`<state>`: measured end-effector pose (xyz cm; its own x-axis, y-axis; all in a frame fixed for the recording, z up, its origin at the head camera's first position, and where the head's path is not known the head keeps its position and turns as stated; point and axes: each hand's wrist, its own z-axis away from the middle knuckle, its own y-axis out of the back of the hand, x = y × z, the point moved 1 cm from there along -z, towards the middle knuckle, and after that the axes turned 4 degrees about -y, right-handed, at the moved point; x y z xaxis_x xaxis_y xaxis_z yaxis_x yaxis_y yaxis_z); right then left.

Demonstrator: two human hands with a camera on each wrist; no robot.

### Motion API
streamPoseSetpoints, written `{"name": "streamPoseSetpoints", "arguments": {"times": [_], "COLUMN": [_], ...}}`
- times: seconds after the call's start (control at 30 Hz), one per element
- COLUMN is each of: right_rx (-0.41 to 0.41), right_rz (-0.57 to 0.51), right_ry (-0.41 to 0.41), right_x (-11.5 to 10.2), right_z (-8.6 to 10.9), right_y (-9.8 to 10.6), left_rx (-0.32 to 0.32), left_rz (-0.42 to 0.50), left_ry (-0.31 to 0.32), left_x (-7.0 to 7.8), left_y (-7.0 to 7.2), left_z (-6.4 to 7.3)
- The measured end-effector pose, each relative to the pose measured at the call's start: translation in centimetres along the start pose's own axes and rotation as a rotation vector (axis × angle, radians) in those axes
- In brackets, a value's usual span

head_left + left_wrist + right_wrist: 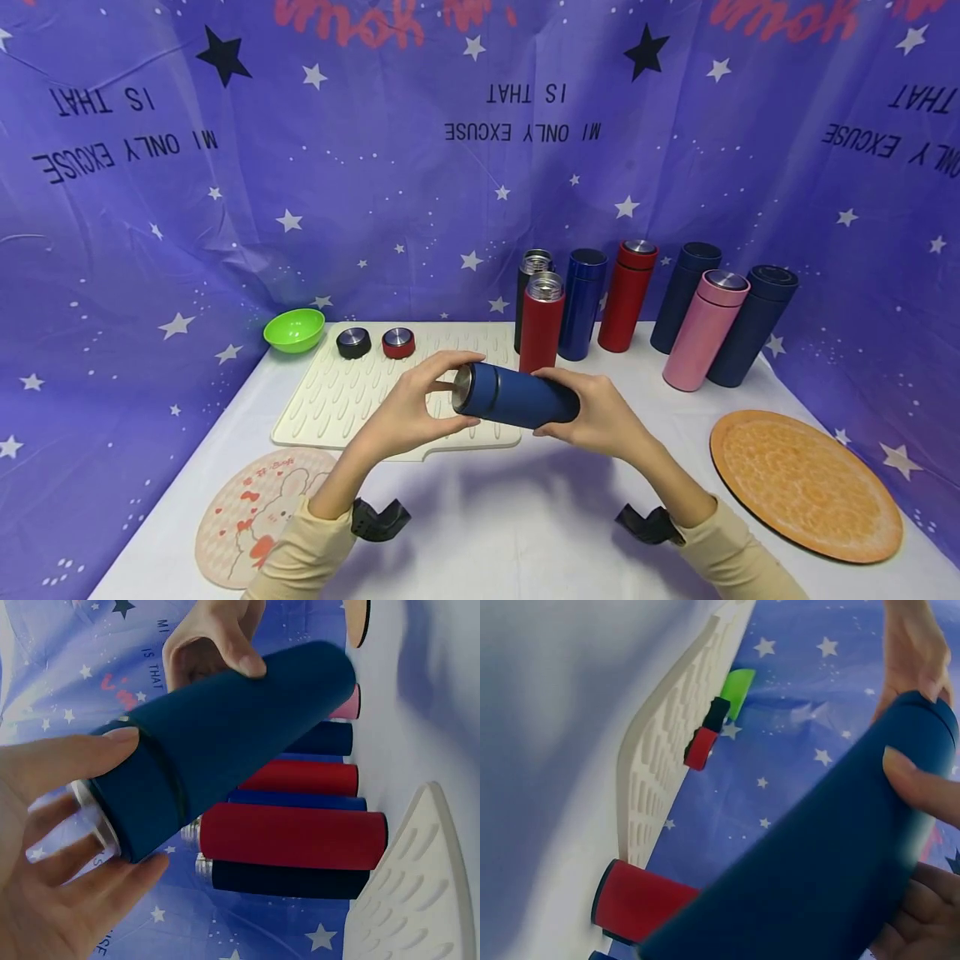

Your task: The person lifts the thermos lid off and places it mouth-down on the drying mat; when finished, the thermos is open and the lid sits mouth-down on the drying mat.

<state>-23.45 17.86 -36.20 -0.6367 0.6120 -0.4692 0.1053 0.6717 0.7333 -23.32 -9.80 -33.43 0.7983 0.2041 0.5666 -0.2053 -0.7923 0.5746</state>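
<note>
A dark blue thermos bottle [528,398] is held on its side above the table, its silver-topped lid end [462,388] to the left. My left hand [405,410] grips the lid end between thumb and fingers. My right hand [600,414] holds the base end. In the left wrist view the left thumb lies on the blue lid, near the seam of the bottle [247,727]. The right wrist view has the right hand's thumb and fingers round the bottle's body [817,855]. Behind the bottle stands a lidless red thermos [542,329], its lower part hidden.
On a cream drying mat [315,408] sit a black lid [353,342] and a red lid [398,342]. A green bowl [295,330] is at the back left. Several bottles, one pink [705,333], stand back right. Round mats lie left [247,517] and right [806,483].
</note>
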Motion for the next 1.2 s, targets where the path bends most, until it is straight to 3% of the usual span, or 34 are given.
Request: {"name": "streamPoseSetpoints", "arguments": {"times": [0.07,0.13,0.23,0.4,0.5,0.6,0.67,0.87,0.97,1.07,1.2], "right_rx": [-0.044,-0.07,-0.073,0.013,0.072,0.098,0.094,-0.018,-0.085,-0.099,-0.029], "right_rz": [-0.04,-0.061,-0.055,0.028,0.103,0.147,0.146,0.011,-0.034,-0.03,0.024], "right_ry": [-0.03,-0.05,-0.051,0.014,0.056,0.077,0.074,0.02,-0.017,-0.027,0.023], "right_x": [0.1,0.1,0.0,-0.7,-1.2,-1.4,-1.4,-0.7,-0.4,-0.4,-0.7], "right_z": [-0.1,-0.1,0.0,0.2,0.4,0.5,0.5,0.3,0.2,0.2,0.3], "right_y": [0.2,0.3,0.4,0.3,0.1,0.1,0.2,0.7,0.8,0.7,0.4], "left_rx": [-0.015,-0.023,-0.012,0.055,0.088,0.099,0.087,-0.008,-0.034,-0.027,0.027], "left_rz": [0.008,0.016,0.021,0.07,0.094,0.098,0.092,0.043,0.057,0.06,0.066], "left_ry": [-0.055,-0.086,-0.082,0.108,0.237,0.289,0.259,0.002,-0.072,-0.078,0.045], "left_x": [-1.0,-0.6,0.7,2.8,3.2,3.3,3.2,3.0,2.9,2.6,1.2], "left_y": [-0.1,-0.1,0.0,0.5,0.6,0.6,0.6,0.4,0.5,0.4,0.0], "left_z": [0.2,0.1,-0.1,-0.4,-0.4,-0.4,-0.4,-0.5,-0.4,-0.4,-0.1]}}
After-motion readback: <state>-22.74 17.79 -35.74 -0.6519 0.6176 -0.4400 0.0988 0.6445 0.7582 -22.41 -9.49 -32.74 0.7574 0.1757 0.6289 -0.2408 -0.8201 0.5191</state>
